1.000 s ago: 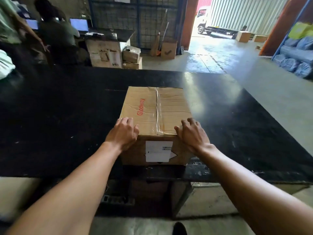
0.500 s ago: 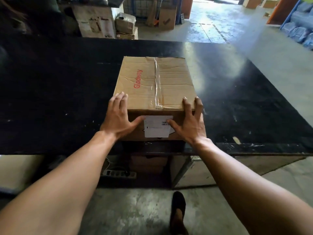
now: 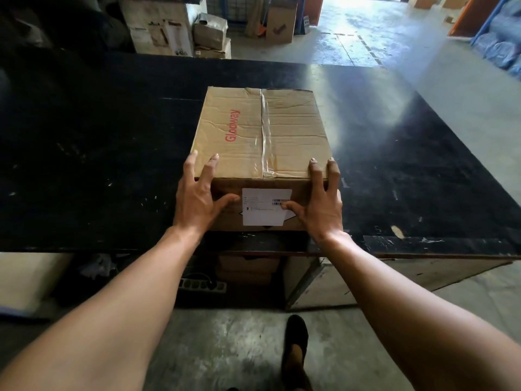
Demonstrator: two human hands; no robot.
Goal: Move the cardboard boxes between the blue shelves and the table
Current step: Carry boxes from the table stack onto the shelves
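Note:
A brown cardboard box [image 3: 262, 131], taped along its top and printed "Glodway" in red, sits on the black table [image 3: 98, 150] near its front edge. A white label [image 3: 266, 207] is stuck on the box's near face. My left hand [image 3: 197, 198] lies over the near left corner, fingers straight on the top and thumb against the front face. My right hand [image 3: 321, 204] mirrors it on the near right corner, its thumb touching the label.
Other cardboard boxes [image 3: 158, 26] stand on the floor behind the table. Blue wrapped bundles [image 3: 501, 43] lie on a blue rack at the far right. A power strip [image 3: 203, 286] lies under the table. My shoe [image 3: 294, 342] is on the concrete floor.
Both hands went from curled over the box's near top edge to spread flat on its corners, thumbs down on the front face. The view tilted downward and closer.

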